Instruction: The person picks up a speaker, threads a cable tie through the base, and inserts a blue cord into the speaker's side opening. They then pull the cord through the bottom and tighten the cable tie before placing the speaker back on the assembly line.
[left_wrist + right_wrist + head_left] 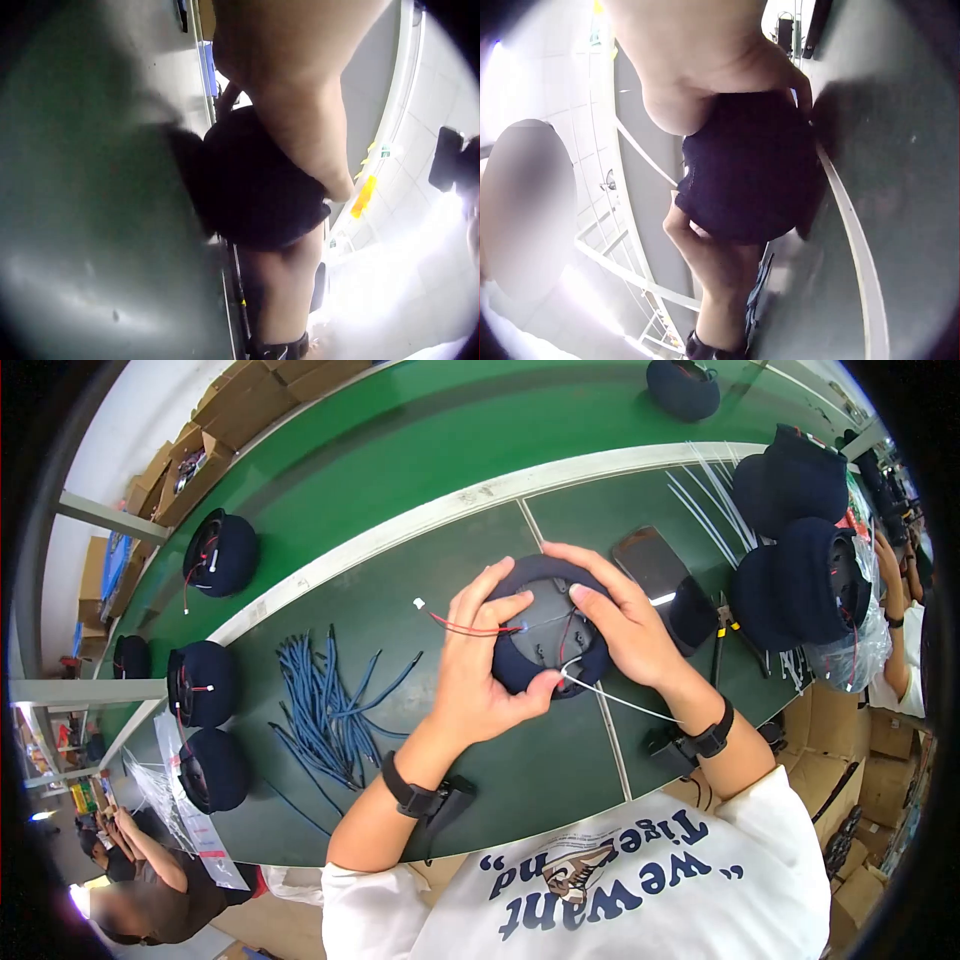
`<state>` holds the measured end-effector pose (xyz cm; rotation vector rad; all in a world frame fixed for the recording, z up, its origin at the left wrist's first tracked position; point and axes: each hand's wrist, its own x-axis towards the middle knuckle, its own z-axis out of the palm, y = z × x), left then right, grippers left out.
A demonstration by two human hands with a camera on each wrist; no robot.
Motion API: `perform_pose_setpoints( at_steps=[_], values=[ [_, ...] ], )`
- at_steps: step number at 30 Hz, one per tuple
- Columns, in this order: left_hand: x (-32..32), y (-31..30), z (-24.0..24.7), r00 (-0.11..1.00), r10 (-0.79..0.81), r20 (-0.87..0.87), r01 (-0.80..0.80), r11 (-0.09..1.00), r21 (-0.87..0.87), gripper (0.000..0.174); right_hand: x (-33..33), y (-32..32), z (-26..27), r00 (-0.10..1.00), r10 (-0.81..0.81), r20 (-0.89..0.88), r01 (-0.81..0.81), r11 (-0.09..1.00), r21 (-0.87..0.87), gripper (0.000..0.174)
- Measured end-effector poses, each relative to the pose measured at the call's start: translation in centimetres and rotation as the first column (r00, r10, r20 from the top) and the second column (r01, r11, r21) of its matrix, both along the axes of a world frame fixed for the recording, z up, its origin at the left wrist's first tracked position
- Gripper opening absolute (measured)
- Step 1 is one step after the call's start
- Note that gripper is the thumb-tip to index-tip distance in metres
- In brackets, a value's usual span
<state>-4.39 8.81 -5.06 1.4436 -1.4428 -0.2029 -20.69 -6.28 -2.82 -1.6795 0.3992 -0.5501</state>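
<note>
A round navy fabric piece (516, 668) with a grey plastic inside lies between both hands over the green table; it shows dark in the left wrist view (259, 184) and right wrist view (750, 169). The left hand (477, 670) grips its left side, thumb at the lower rim by a white cable tie (630, 703). The right hand (630, 625) grips the right side, its thumb reaching over the inside and fingers round the outer edge. Red wires with a white connector (420, 603) stick out to the left past the left hand's fingers.
Blue sleeved cables (325, 705) lie left of the hands. A phone-like black slab (668, 585), pliers (720, 640) and white ties (710, 510) are right. More navy pieces (800, 585) are stacked at the right, others (203, 682) stand left. Another person's arm (150, 845) shows lower left.
</note>
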Motion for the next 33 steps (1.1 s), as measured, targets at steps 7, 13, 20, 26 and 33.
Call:
perform_pose_setpoints(
  at_steps=[7, 13, 20, 26, 33],
  values=[
    [0.0, -0.1, -0.5, 0.881, -0.103, -0.462, 0.113, 0.994, -0.007, 0.080, -0.9, 0.4, 1.1, 0.968, -0.238, 0.079, 0.245, 0.964, -0.100, 0.031],
    [2.8, 1.0, 1.3, 0.976, -0.055, -0.209, 0.099, 0.974, 0.203, 0.139, -4.6, 2.5, 5.8, 0.983, 0.057, -0.174, -0.150, 0.795, -0.588, 0.027],
    [0.3, 3.1, 1.8, 0.671, 0.475, 0.569, -0.163, 0.844, -0.512, 0.105, -4.8, 1.6, 4.2, 0.991, 0.099, -0.086, -0.129, 0.844, -0.521, 0.018],
    [-1.1, 0.5, 1.4, 0.923, -0.098, 0.371, 0.143, 0.985, -0.096, 0.057, -5.1, 1.3, 3.6, 0.983, 0.169, -0.076, -0.184, 0.850, -0.494, 0.020],
    [-1.7, 0.3, 2.2, 0.917, -0.092, 0.388, 0.110, 0.994, -0.024, 0.045, -5.0, 1.2, 3.5, 0.984, 0.170, -0.061, -0.179, 0.874, -0.451, 0.021]
  ],
)
